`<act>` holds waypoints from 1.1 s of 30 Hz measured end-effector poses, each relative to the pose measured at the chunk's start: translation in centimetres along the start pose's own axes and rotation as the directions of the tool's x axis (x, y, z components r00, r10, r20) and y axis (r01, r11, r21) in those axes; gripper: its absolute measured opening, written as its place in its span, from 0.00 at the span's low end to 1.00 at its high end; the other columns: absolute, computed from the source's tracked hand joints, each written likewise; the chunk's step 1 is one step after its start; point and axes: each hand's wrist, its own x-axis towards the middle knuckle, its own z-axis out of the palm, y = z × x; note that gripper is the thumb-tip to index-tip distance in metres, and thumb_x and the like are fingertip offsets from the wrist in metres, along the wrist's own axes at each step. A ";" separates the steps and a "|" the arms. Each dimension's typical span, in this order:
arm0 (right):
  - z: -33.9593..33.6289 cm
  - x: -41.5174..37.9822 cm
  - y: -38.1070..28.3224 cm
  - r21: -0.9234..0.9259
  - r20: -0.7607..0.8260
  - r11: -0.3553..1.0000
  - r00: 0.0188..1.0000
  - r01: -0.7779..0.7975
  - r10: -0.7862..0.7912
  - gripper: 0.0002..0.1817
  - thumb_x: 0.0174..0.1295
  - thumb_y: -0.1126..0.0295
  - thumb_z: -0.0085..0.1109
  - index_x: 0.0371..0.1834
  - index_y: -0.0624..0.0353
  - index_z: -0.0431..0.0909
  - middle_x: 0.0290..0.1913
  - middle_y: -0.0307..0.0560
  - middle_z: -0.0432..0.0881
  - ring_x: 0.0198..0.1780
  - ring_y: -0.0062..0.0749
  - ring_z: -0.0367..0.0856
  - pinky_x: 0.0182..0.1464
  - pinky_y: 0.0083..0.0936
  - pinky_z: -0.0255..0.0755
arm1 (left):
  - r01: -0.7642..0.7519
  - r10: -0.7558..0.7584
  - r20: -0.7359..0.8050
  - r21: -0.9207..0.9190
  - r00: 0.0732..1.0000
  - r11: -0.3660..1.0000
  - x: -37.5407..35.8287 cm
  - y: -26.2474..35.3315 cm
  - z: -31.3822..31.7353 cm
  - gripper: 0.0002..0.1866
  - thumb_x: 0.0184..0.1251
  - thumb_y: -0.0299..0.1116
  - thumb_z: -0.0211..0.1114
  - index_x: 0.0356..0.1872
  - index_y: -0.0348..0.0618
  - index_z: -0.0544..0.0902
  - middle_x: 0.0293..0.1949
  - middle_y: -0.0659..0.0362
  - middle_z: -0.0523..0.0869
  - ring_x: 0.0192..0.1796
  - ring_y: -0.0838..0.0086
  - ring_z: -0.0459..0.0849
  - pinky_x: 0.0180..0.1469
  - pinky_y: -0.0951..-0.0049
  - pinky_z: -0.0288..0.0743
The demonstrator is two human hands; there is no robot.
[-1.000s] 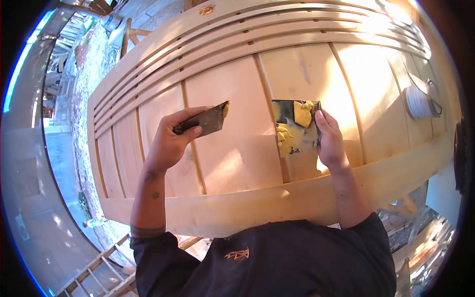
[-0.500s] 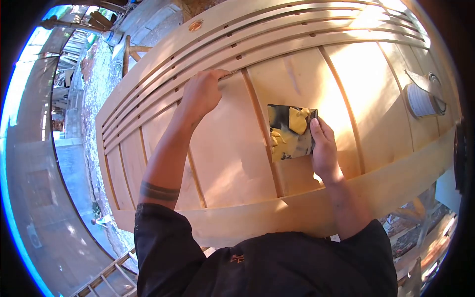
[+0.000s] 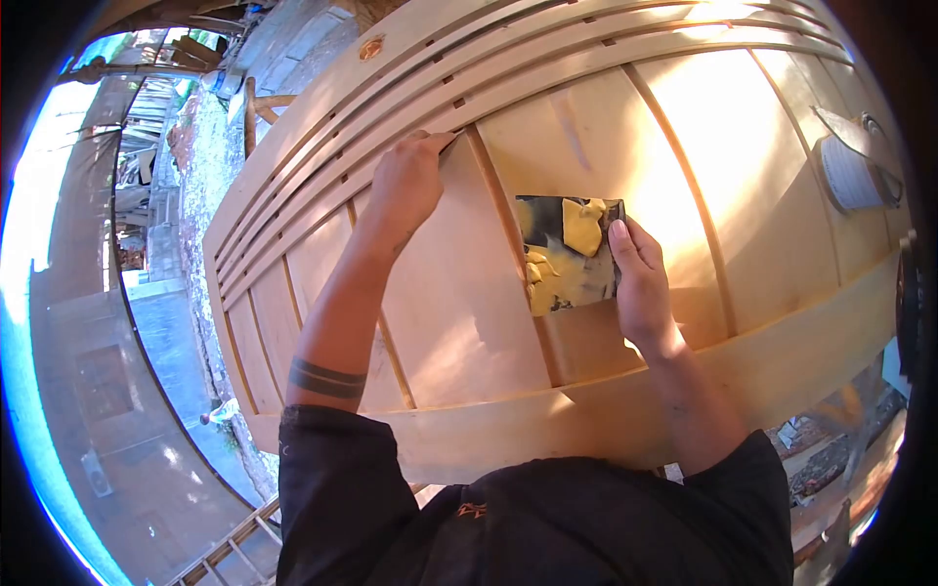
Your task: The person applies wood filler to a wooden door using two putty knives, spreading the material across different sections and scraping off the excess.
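A dark, flat square board [image 3: 547, 210] smeared with yellow putty [image 3: 583, 230] is gripped at its right edge by my right hand [image 3: 642, 283], thumb on top. It is held above the grooved wooden panel [image 3: 440, 313]. My left hand [image 3: 410, 181] is closed at the lowest of the long slats [image 3: 547, 93], near the top of a brown groove [image 3: 496, 181]. A thin, dark-edged tool [image 3: 450, 143] just shows beyond its fingers; the rest is hidden in the grip.
A roll-like object [image 3: 852, 176] with a printed white side and a loose flap rests on the panel's right part. A round knot mark [image 3: 370, 49] shows on the upper border. A wooden ladder [image 3: 230, 547] is at lower left, beyond the panel.
The view has shifted slightly, so the panel's right part sits farther right. My left hand remains by the lowest slat and the groove's top. The putty board is still in my right hand.
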 end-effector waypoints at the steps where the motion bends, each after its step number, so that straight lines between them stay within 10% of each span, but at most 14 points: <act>1: 0.1 0.0 -0.1 0.024 -0.006 1.000 1.000 0.005 -0.005 0.17 0.74 0.66 0.37 0.46 0.68 0.74 0.40 0.38 0.78 0.42 0.18 0.70 0.49 0.18 0.65 | -0.001 0.001 0.022 -0.010 1.000 1.000 0.0 -0.1 -0.2 0.24 0.50 0.15 0.53 0.51 0.39 0.80 0.45 0.46 0.82 0.50 0.52 0.80 0.52 0.58 0.73; 33: 0.4 0.1 -0.4 0.018 0.006 1.000 1.000 -0.016 0.016 0.18 0.74 0.66 0.38 0.48 0.69 0.74 0.42 0.40 0.78 0.44 0.18 0.70 0.52 0.19 0.65 | 0.098 -0.098 0.008 0.043 0.995 0.994 -4.8 -7.6 -1.9 0.26 0.47 0.12 0.49 0.48 0.40 0.82 0.44 0.45 0.83 0.49 0.53 0.81 0.53 0.63 0.73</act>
